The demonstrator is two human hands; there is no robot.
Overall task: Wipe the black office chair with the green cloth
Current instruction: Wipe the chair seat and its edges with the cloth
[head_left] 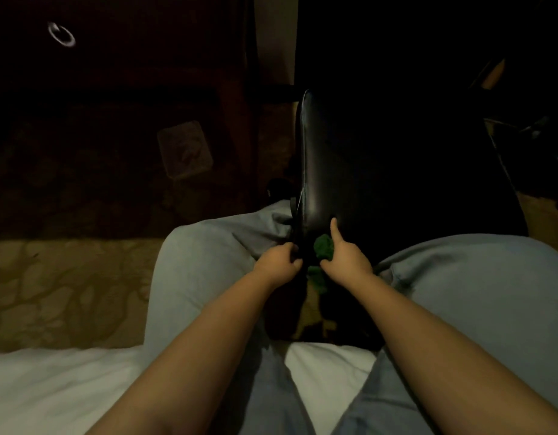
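The black office chair [381,171] stands between my knees in dim light, its glossy left edge catching some light. My left hand [279,260] is closed around the near left edge of the chair. My right hand [346,257] holds the green cloth [323,244] against the near edge of the chair, index finger stretched forward onto the black surface. Part of the cloth hangs down below the hands. Most of the chair is lost in darkness.
I sit on a white bed [67,390] with my legs in light grey trousers [202,277]. A patterned carpet [67,287] covers the floor on the left. Dark wooden furniture with a ring handle [61,34] stands at the far left.
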